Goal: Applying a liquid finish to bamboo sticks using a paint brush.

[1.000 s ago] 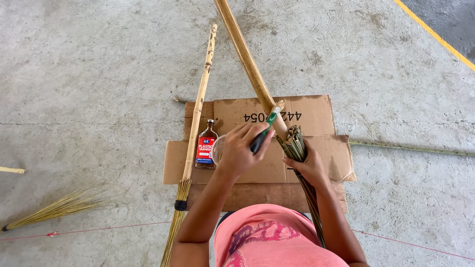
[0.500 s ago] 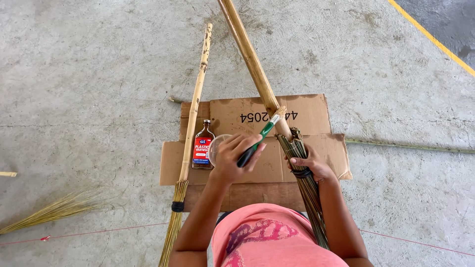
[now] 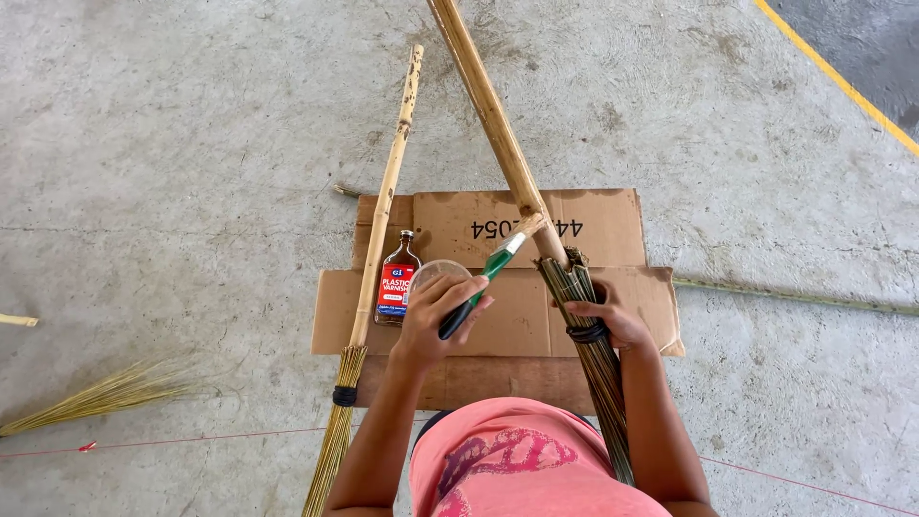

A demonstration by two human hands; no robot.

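My left hand [image 3: 442, 316] grips a green-handled paintbrush [image 3: 488, 273], whose bristle tip touches the bamboo handle [image 3: 493, 124] of a stick broom. My right hand [image 3: 603, 321] clasps that broom at its black binding, where the greenish sticks [image 3: 598, 383] meet the handle. A small clear plastic cup [image 3: 433, 273] sits just behind my left hand. Next to it stands a small brown bottle with a red label [image 3: 396, 280]. All of this rests over flattened brown cardboard [image 3: 593, 225].
A second bamboo-handled broom [image 3: 378, 239] lies on the cardboard's left side. A loose bundle of broom sticks [image 3: 105, 393] lies on the concrete floor at the left. A thin red string [image 3: 191, 440] crosses the floor. A yellow painted line [image 3: 842, 81] runs at top right.
My left hand has dropped lower and the brush now points up-right, its tip on the bamboo handle. The right hand has stayed at the binding.
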